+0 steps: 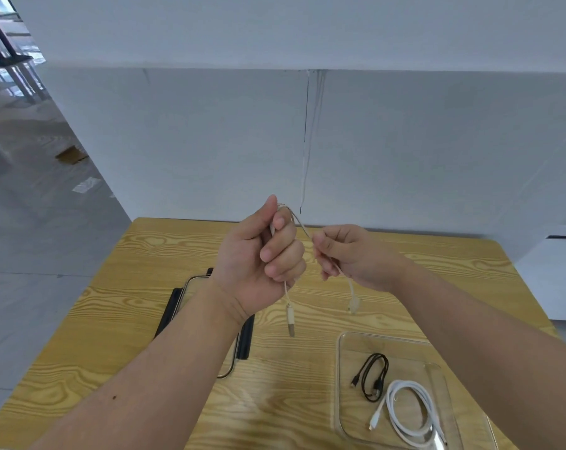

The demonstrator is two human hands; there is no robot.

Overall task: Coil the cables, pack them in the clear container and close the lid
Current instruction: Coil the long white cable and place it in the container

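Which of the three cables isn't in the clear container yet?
The beige cable, held up between left hand and right hand; the black cable and white cable lie coiled inside the clear container.

Both bare forearms reach forward, hands raised close together. The left hand (pixel 259 254) is fisted around a cable (pixel 300 223), thumb up; the right hand (pixel 350 254) pinches it.

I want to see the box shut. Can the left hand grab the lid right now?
Probably not yet. The left hand has its fingers curled round the cable. The lid lies bare on the table just under that arm, so once the cable is let go the way looks free.
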